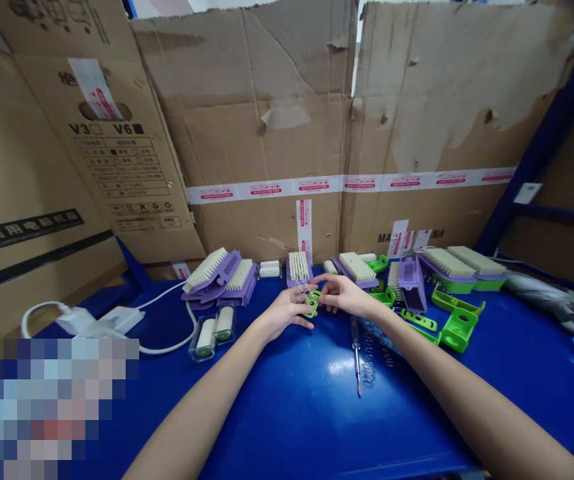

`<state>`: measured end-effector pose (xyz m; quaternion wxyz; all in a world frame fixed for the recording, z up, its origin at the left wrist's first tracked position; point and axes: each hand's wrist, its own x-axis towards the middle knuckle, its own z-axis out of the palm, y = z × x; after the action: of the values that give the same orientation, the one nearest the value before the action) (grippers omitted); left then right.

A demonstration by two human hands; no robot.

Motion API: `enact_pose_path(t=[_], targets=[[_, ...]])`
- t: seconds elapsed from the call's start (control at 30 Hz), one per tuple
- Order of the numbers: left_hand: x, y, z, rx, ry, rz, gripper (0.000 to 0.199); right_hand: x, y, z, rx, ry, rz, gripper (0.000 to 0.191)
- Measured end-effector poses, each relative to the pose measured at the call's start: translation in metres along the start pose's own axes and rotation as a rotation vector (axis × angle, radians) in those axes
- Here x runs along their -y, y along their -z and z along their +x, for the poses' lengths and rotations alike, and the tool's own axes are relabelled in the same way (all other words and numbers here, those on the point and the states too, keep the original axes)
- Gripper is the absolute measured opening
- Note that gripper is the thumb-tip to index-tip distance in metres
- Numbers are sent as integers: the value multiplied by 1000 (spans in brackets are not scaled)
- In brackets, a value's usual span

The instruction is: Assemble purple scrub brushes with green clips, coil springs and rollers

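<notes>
My left hand [283,312] grips a small bright green plastic part [311,304] with a round hole in it. Something clear or wiry, perhaps a coil spring, shows just above that part; its kind is hard to make out. My right hand [341,295] closes its fingertips at the right edge of the green part, its fingers bent together. Behind the hands lies a purple brush head [299,267] with cream bristles. A screwdriver [357,353] lies below my right hand, beside thin coil springs [369,363] on the blue table [287,407].
Purple bristle brushes [239,280] lie at left, more [447,263] at right. Green plastic pieces [459,329] sit right of my forearm. Clear-packed white rollers [207,335], a white cable [167,348] and a power adapter [117,321] occupy the left. Cardboard [267,147] walls the back.
</notes>
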<state>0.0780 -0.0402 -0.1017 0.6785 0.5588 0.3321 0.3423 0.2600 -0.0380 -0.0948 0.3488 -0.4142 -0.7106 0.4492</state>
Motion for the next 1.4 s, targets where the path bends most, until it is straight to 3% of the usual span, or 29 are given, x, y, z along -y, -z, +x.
enact_pose_path(t=[0.53,0.97,1.2,1.4], targets=[[6,0,1,-14,-72,11,60,3,-8,0,-85,-47,60,36],[4,2,-1,-32,-7,-15,65,-5,-17,4,-107,-8,12,30],[6,-4,2,-41,-68,-154,55,3,-16,4,-197,-38,83,31],[8,-7,3,-88,-97,-175,53,5,-15,2,-195,-47,148,32]])
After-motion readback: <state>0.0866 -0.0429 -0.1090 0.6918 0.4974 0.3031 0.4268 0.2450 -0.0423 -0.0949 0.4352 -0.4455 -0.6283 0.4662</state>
